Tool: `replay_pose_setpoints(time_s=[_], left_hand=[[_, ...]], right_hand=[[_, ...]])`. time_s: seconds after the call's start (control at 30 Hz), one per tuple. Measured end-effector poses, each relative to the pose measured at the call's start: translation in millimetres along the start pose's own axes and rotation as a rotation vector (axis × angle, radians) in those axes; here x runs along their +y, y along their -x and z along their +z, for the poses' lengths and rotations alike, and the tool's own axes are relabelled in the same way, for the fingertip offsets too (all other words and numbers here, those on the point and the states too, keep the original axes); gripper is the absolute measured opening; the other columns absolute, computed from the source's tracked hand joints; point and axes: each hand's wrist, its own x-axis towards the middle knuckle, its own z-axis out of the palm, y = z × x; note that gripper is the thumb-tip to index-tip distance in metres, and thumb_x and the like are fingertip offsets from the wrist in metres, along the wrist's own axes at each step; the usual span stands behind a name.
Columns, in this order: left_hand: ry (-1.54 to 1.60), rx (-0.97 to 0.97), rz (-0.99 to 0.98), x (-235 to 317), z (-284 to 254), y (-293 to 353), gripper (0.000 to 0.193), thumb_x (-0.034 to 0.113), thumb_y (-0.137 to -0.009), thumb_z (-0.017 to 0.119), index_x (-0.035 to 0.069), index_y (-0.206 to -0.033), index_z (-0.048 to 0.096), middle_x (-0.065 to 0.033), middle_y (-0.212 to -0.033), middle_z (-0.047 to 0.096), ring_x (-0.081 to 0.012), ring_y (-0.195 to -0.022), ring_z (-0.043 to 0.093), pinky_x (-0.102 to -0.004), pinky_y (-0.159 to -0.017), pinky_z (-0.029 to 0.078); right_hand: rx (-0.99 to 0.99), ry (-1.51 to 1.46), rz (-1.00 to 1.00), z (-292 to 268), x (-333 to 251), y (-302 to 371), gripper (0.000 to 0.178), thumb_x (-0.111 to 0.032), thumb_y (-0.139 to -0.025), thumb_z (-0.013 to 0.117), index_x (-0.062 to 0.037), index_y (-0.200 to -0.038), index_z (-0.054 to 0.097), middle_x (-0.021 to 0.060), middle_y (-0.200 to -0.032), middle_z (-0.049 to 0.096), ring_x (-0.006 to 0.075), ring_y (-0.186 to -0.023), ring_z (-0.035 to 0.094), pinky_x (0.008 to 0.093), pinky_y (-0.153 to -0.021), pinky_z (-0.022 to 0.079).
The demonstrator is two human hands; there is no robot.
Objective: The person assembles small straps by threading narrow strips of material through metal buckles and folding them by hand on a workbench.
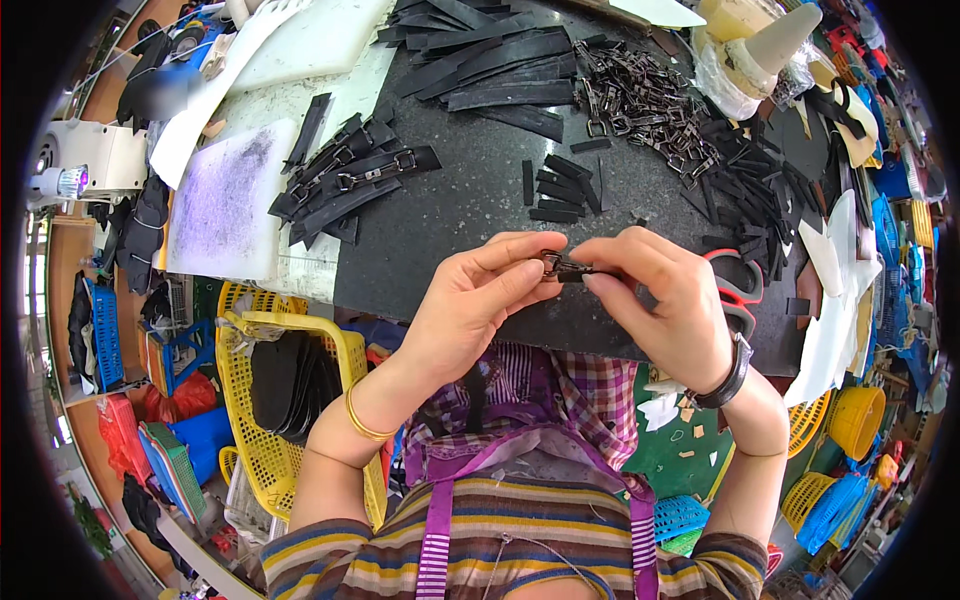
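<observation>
Pinching small metal buckle [553, 265] between left hand [478, 300] and right hand [665, 300] — both closed on it, raised above dark surface [450, 210] for close view; buckle pile [640, 100] within reach.

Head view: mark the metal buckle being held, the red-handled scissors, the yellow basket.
metal buckle [556, 266], head view, on its frame between both hands.
red-handled scissors [738, 285], head view, on a handle loop.
yellow basket [255, 440], head view, on its side wall.

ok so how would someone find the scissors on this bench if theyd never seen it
Start at the dark stone slab that fills the middle of the bench and follow its near edge to the person's right hand. The scissors lie just behind that hand, partly hidden by it. Their red handle loops are the only bright thing among the black strips there.
</observation>
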Motion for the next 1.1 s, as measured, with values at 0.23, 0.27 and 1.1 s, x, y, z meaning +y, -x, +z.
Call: replay_pose_setpoints(time_s=[0.23, 0.27, 1.1], left_hand=[[-0.303, -0.028, 0.200, -2.0, 12.7, 6.9, 0.027, 0.003, -0.093, 0.052, -0.004, -0.118, 0.058, -0.0060, -0.115, 0.052, -0.0127, -0.106, 0.053, -0.0250, -0.091, 0.046], [-0.304, -0.027, 0.204, -0.6, 10.4, 6.7, 0.027, 0.003, -0.093, 0.052, -0.004, -0.118, 0.058, -0.0060, -0.115, 0.052, -0.0127, -0.106, 0.053, -0.0250, -0.091, 0.046], [-1.967, 0.044, 0.962, 94.6, -59.8, -105.4, 0.017, 0.002, -0.076, 0.064, 0.002, -0.093, 0.063, -0.0094, -0.092, 0.063, -0.0271, -0.092, 0.058, -0.0344, -0.081, 0.047]], right_hand=[[0.081, -0.019, 0.065, 16.8, -4.2, -1.6, 0.018, 0.002, -0.073, 0.065, -0.0022, -0.088, 0.055, 0.0123, -0.074, 0.056, 0.0303, -0.065, 0.059, 0.0352, -0.058, 0.048], [0.080, -0.019, 0.062, 16.7, -4.9, -1.6, 0.018, 0.002, -0.073, 0.065, -0.0022, -0.088, 0.055, 0.0123, -0.074, 0.056, 0.0303, -0.065, 0.059, 0.0352, -0.058, 0.048], [0.072, 0.035, -0.142, 11.3, 19.7, -13.4, 0.019, -0.008, -0.074, 0.071, -0.0060, -0.091, 0.065, 0.0079, -0.075, 0.061, 0.0260, -0.064, 0.062, 0.0326, -0.055, 0.048]])
